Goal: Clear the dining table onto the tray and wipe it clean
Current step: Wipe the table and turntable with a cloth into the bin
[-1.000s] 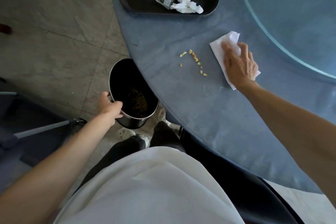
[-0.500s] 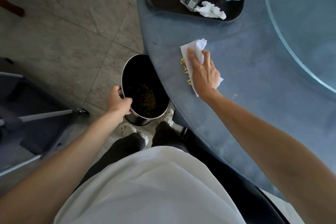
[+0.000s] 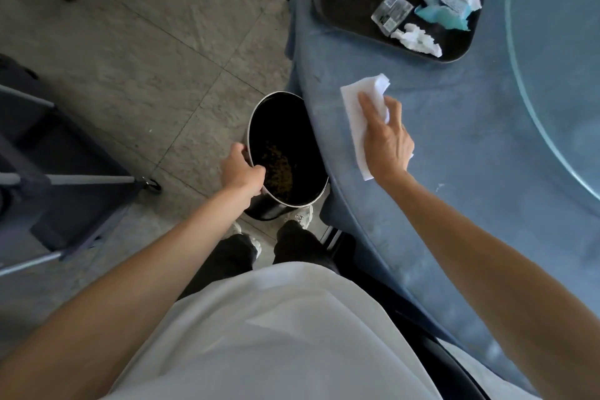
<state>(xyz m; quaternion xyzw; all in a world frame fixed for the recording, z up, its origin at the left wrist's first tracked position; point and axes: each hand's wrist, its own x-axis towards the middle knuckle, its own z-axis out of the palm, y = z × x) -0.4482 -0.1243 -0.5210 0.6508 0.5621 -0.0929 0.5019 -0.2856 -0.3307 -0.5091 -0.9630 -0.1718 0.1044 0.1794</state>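
Crumbs gone from bench [image 3: 454, 172]; right hand [image 3: 386, 140] flat on napkin [image 3: 354, 107]; left hand [image 3: 242, 172] grips bin [image 3: 289, 204] rim; wiping nearly done.

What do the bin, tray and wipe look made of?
Bin: likely metal, with a thin bright rim and a dark glossy wall. Tray: probably black plastic, matte, with a rounded moulded lip; cannot confirm. Wipe: white paper towel or thin cloth, soft and folded, lying flat under the right hand on the blue tablecloth, which looks like fabric and drapes over the edge.
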